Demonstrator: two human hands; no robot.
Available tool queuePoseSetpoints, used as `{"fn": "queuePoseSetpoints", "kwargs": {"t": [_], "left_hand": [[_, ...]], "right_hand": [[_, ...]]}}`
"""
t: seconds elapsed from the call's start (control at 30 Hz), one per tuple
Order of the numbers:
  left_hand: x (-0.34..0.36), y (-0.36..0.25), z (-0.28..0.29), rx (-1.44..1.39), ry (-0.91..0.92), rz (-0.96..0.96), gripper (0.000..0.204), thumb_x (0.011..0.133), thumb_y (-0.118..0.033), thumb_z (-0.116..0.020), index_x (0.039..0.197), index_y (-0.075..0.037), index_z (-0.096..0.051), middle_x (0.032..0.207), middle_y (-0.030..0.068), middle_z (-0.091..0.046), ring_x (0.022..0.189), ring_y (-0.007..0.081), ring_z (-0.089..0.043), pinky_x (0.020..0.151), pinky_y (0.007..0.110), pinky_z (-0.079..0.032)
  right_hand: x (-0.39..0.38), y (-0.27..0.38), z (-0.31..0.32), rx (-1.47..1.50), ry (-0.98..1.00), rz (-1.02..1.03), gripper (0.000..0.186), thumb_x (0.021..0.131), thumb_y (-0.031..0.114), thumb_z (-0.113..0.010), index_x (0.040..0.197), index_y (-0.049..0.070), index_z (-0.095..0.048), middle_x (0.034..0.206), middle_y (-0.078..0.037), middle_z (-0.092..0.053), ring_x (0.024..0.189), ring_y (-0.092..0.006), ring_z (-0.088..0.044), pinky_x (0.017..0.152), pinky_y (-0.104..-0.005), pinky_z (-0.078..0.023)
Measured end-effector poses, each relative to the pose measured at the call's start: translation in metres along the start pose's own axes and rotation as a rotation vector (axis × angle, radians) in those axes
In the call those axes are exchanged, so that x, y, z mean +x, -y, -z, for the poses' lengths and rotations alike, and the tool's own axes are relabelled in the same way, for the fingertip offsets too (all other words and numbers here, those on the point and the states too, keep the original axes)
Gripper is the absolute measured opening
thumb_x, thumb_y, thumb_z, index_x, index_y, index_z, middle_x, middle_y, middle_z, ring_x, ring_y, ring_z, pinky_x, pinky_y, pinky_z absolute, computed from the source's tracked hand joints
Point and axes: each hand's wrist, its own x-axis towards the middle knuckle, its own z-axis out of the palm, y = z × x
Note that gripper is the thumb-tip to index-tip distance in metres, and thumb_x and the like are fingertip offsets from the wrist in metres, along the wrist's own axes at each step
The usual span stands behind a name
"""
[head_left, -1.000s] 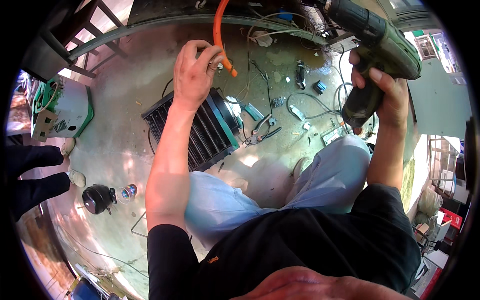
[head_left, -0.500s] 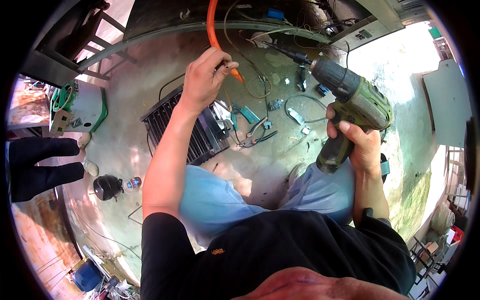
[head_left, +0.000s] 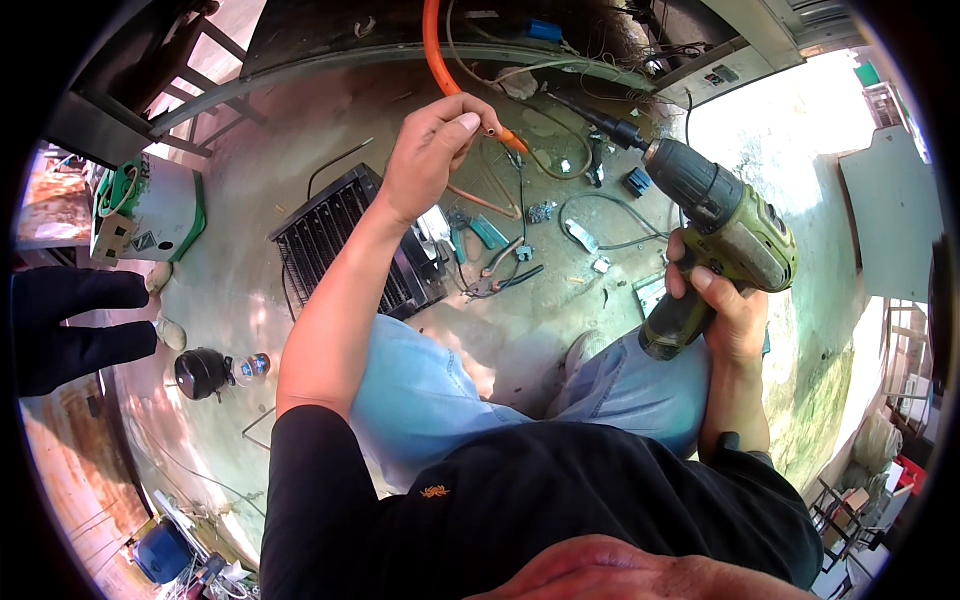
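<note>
My left hand (head_left: 435, 150) is closed on a thick orange tube (head_left: 438, 55) hanging from above, its lower end below my fingers; a small open end of something thin shows at my fingertips. My right hand (head_left: 720, 300) grips a green and black cordless drill (head_left: 740, 240) over my right knee, its long dark pointed bit (head_left: 600, 120) angled up toward the upper left. Below my left hand, a black finned radiator unit (head_left: 325, 235) lies on the floor beside pliers (head_left: 495, 280), teal-handled tools (head_left: 488, 232), looped wires (head_left: 610, 200) and small scattered parts.
Another person's dark-trousered legs (head_left: 85, 330) are at the left, near a white and green box (head_left: 150, 215), a black compressor (head_left: 200, 372) and a clear container (head_left: 250, 370). A metal frame (head_left: 210, 100) runs along the back; a pale panel (head_left: 885, 210) stands at the right.
My left hand has moved rightward along with the orange tube. The drill has come down from the upper right, its bit now in view pointing up-left.
</note>
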Motion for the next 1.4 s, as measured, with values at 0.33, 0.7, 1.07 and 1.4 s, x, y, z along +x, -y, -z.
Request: {"fn": "queuePoseSetpoints", "kwargs": {"t": [0.33,0.7,1.07,1.4], "left_hand": [[0.005,0.01,-0.011,0.081,-0.138,-0.081,0.038,0.106,-0.039,-0.057,0.092,-0.004,-0.063,0.065,-0.0094,-0.037,0.057,0.001,-0.029,0.05,0.022,-0.022],[0.009,0.014,-0.024,0.128,-0.166,-0.028,0.037,0.101,-0.034,-0.067,0.091,0.001,-0.068,0.08,-0.0022,-0.063,0.078,0.0048,-0.053,0.072,0.023,-0.044],[0.011,0.013,-0.031,0.188,-0.164,-0.01,0.04,0.102,-0.038,-0.065,0.093,0.0,-0.067,0.082,-0.0031,-0.061,0.08,0.0055,-0.051,0.073,0.023,-0.043],[0.011,0.016,-0.032,0.231,-0.145,0.042,0.041,0.101,-0.039,-0.066,0.091,0.001,-0.068,0.08,-0.0024,-0.062,0.078,0.0055,-0.053,0.073,0.023,-0.043]], "right_hand": [[-0.009,-0.004,-0.01,-0.187,0.048,-0.04,0.049,0.084,0.008,-0.07,0.13,-0.002,-0.057,0.104,-0.015,-0.067,0.078,-0.0186,-0.061,0.071,-0.0309,-0.051],[-0.013,-0.003,-0.005,-0.208,0.056,-0.118,0.038,0.085,-0.003,-0.065,0.123,0.0,-0.063,0.11,-0.01,-0.071,0.087,-0.0125,-0.06,0.076,-0.0277,-0.051],[-0.012,-0.001,-0.006,-0.235,0.033,-0.149,0.037,0.085,-0.004,-0.066,0.122,0.0,-0.063,0.11,-0.009,-0.071,0.088,-0.0116,-0.061,0.077,-0.0271,-0.051],[-0.019,-0.006,-0.001,-0.527,0.078,-0.046,0.037,0.088,-0.002,-0.065,0.125,0.0,-0.063,0.109,-0.01,-0.07,0.087,-0.0146,-0.062,0.078,-0.0288,-0.051]]}}
